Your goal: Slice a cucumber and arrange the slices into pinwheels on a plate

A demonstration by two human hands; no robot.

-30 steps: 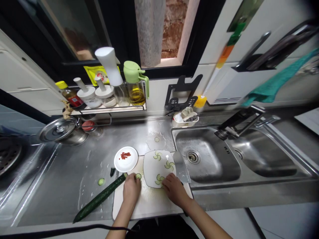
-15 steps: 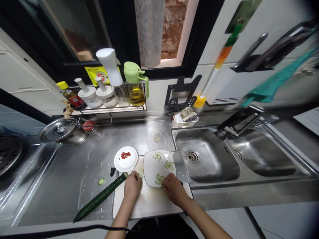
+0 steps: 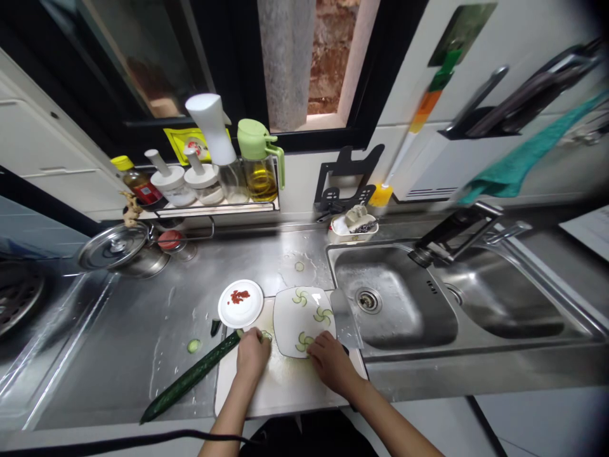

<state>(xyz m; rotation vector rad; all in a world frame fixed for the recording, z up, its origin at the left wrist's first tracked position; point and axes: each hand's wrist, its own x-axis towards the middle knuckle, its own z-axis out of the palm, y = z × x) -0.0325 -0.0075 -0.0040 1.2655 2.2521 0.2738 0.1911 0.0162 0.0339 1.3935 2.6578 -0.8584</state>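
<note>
My left hand [image 3: 252, 353] rests on the white cutting board [image 3: 273, 397], fingers curled together beside some thin cucumber slices [image 3: 266, 336]; what lies within them is hidden. A long green cucumber [image 3: 190, 381] with a cut end reaches from the board onto the counter, left of that hand. On the square white plate [image 3: 288, 311] are three swirls of cucumber pieces. My right hand [image 3: 333, 362] has its fingers bent together at the plate's near edge, fingertips against the lowest swirl [image 3: 302, 343]. The broad blade of a knife [image 3: 346, 320] lies right of the plate, its handle mostly hidden.
A round white plate [image 3: 242, 287] of chopped red bits stands behind the left hand. A cucumber end [image 3: 216, 327] and a loose slice [image 3: 193, 346] lie on the steel counter. At right is the sink [image 3: 399, 292]; at back left, a lidded pot [image 3: 118, 251] and a seasoning shelf.
Both hands stay nearly in place. The right fingertips have shifted very slightly left at the lowest swirl. Plates, cucumber and knife have not moved.
</note>
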